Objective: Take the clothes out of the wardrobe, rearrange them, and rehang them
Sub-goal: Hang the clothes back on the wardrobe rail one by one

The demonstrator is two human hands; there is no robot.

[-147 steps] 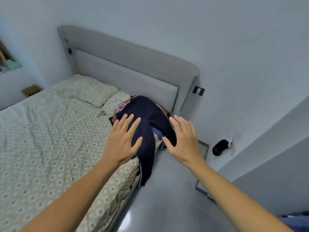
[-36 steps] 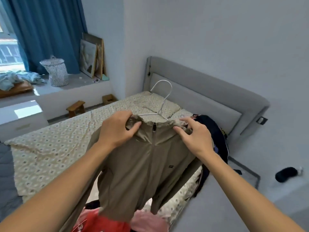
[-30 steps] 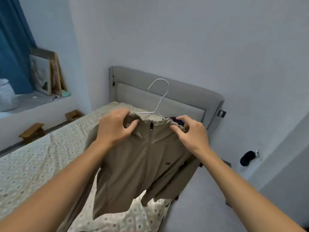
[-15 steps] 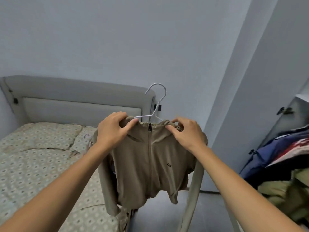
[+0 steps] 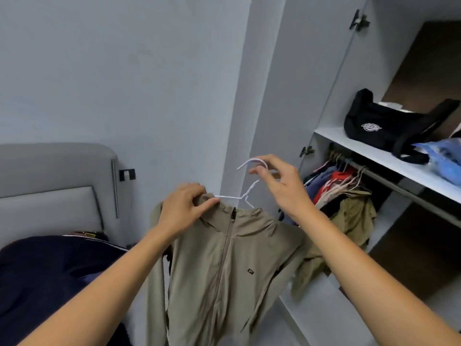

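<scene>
Head camera shows me standing between the bed and the open wardrobe, with one piece of clothing in my hands. My left hand [image 5: 185, 206] has its fingers and thumb curled tight on the collar of the tan zip-up jacket with a small dark chest logo [image 5: 224, 265]. The jacket hangs on a thin white wire hanger [image 5: 245, 193], and its body drops down in front of me. My right hand [image 5: 279, 186] is up at the hanger's hook, with the thumb and first fingers bent around it. I can't tell if they pinch the wire yet or are just beside it. To my right I see the grey metal wardrobe rail [image 5: 389, 181] under the white wardrobe shelf [image 5: 374, 152]. A bunch of hanging clothes in red, blue, pink and olive [image 5: 341, 196] is on the rail now, so I think part of the hanging job is done. The tan jacket is near the rail but not on it. I think the step right now is getting this jacket onto the rail. A dark navy garment [image 5: 50, 270] lies in a heap on the bed at my left, so I think at least that one is left to hang after this. A black shoulder bag with a white logo [image 5: 381, 128] sits on the shelf, next to a blue plastic bag [image 5: 446, 161].
</scene>
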